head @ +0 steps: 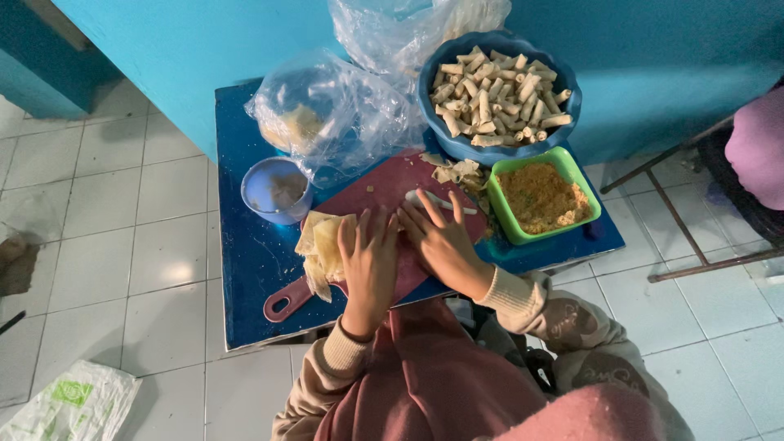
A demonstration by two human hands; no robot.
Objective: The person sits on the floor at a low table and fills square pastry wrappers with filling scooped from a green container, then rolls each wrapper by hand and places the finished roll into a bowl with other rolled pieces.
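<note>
My left hand (369,263) and my right hand (441,239) rest side by side, fingers flat and pointing forward, on a dark red cutting board (371,192). What lies under the palms is hidden. A stack of pale wrapper sheets (320,249) sits on the board just left of my left hand. A white spoon (439,202) lies on the board beyond my right fingertips. To the right stands a green tub of orange-brown filling (543,196). Behind it, a big blue bowl (498,94) holds several finished rolls.
The board lies on a small blue table (245,261) against a blue wall. A small blue bowl (276,189) and clear plastic bags (331,110) stand at the back left. White floor tiles surround the table. Metal chair legs (682,220) are at right, a white bag (69,404) at bottom left.
</note>
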